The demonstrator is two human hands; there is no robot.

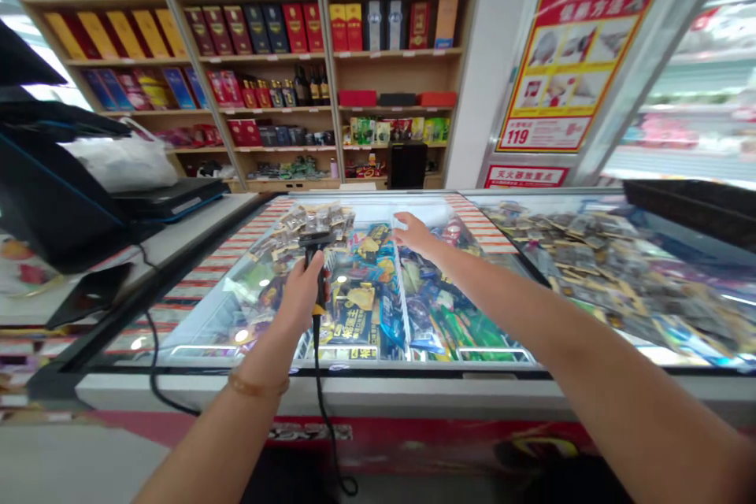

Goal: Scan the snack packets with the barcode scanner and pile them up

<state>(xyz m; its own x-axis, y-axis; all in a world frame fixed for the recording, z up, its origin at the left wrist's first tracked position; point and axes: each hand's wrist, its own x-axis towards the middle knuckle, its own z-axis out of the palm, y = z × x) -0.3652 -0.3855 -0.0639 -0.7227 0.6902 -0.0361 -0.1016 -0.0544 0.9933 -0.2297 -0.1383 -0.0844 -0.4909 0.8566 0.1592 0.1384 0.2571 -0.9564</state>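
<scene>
My left hand (307,283) is wrapped round the handle of a black handheld barcode scanner (315,240), its head pointing away from me. A black cord runs down from the handle. My right hand (416,234) reaches out over the chest freezer (402,386), fingers stretched and apart, with nothing visible in them. Beneath both hands, behind the freezer's glass top, lie colourful packets (354,311), split by a white wire divider (403,291). Small clear bags with dark contents (319,224) are heaped at the back left. Whether my right fingers touch the glass I cannot tell.
On the left counter sit a black checkout machine (47,181), a dark tablet-like device (91,295) and a white plastic bag (121,157). More small bags (591,256) and a dark tray (697,209) are on the right. Shelves of boxes (253,27) stand behind.
</scene>
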